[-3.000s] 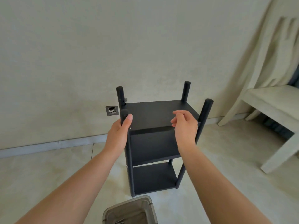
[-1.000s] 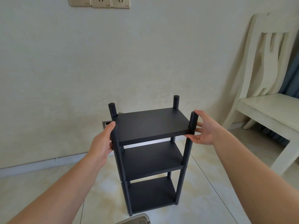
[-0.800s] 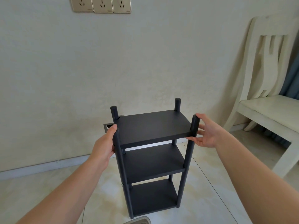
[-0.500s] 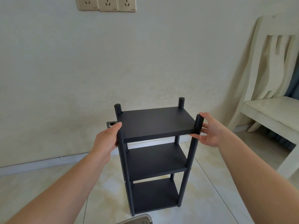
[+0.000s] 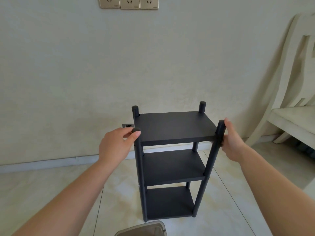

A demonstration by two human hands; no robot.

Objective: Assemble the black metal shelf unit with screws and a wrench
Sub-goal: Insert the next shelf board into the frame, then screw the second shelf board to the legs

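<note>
The black metal shelf unit (image 5: 173,128) stands upright on the tiled floor near the wall, with three shelves and four round posts. My left hand (image 5: 117,143) grips the top of the near left post (image 5: 138,154), thumb against its cap. My right hand (image 5: 233,142) grips the near right post (image 5: 219,132) at the level of the top shelf, fingers curled round it. No screws or wrench show in view.
A grey plastic bin (image 5: 143,229) pokes in at the bottom edge, just in front of the shelf. A cream wooden chair (image 5: 293,116) stands to the right. Wall sockets (image 5: 128,2) sit high on the wall, and a small floor-level outlet (image 5: 127,126) behind the shelf.
Three seconds ago my right hand lay on the top shelf's front edge; it now holds the right post. The view has tilted up and shifted slightly; the shelf stays upright between both hands.
</note>
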